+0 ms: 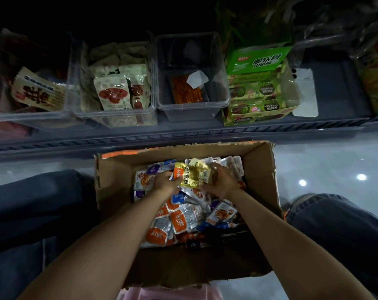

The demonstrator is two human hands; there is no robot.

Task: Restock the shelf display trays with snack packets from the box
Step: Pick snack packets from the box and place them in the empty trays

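Head view: both hands are inside the cardboard box (259,176), at its far end, sharing one gold packet (189,175). The left hand (165,180) pinches its near-left edge and the right hand (221,181) curls round its right side. The packet is shiny gold with dark lettering and is raised just above the loose packets (183,217), an orange, white and blue heap across the box floor. Just beyond the box's torn far wall runs the shelf (140,137), carrying clear trays. The white-packet tray (114,114) looks full, while the middle tray (193,106) holds a single orange packet with room to spare. The green carton (259,59) stands to its right. Glossy floor (324,165) lies open to the right of the box.
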